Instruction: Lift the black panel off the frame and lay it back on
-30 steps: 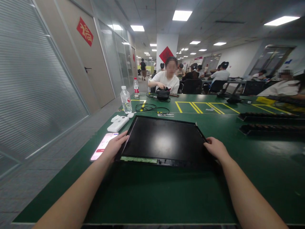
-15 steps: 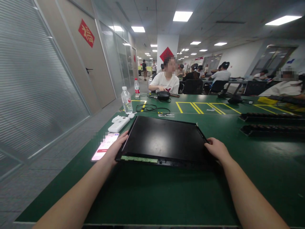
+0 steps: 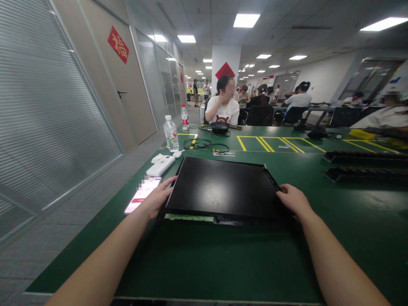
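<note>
A flat black display panel with a green circuit strip along its near edge rests on the green table. My left hand grips the panel's left edge, fingers curled round it. My right hand holds the right edge the same way. The panel's near edge looks slightly raised off the table.
A phone with a lit screen lies just left of my left hand. Beyond it are a white device, two water bottles and black cables. Black trays lie at right. A person in white sits across the table; others work behind.
My hands keep hold of the panel's two edges. The panel has shifted only slightly as my head moved; its near edge sits a little lower than half a second ago.
</note>
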Available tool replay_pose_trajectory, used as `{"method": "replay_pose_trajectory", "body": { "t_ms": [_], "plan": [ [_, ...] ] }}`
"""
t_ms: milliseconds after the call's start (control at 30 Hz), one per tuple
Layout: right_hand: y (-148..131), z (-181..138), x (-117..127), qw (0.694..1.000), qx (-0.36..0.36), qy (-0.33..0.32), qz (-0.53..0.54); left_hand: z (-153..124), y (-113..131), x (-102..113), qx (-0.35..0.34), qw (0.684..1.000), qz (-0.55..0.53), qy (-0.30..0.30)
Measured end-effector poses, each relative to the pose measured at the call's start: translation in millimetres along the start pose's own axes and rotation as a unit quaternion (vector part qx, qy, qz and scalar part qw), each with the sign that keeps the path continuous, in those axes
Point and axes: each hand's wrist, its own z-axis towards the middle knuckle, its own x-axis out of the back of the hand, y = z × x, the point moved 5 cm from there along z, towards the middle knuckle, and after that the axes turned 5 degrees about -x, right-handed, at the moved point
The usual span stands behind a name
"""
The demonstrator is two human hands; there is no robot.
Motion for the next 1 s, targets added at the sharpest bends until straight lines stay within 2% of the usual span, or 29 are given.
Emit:
{"method": "replay_pose_trajectory", "body": {
  "t_ms": [233,500,833,900,1000],
  "plan": [
    [-1.2,-1.6,-0.4,1.000,0.001,-0.014,0.006,0.1,2.4,1.7,-0.027,1.000,0.010,-0.006],
    [-0.2,-0.5,0.0,1.000,0.004,0.003,0.007,5.2,2.7,8.4,-0.041,0.999,0.007,-0.022],
    [-0.2,-0.9,0.2,1.000,0.006,0.001,0.007,2.1,7.5,6.8,-0.058,0.998,0.029,-0.012],
    [-0.3,-0.7,0.3,1.000,0.005,-0.003,0.012,1.5,8.0,4.2,-0.069,0.997,0.008,-0.021],
    [0.6,0.2,0.1,1.000,0.001,-0.007,0.015,0.1,10.9,-1.1,-0.098,0.992,-0.049,-0.067]
  ]
}}
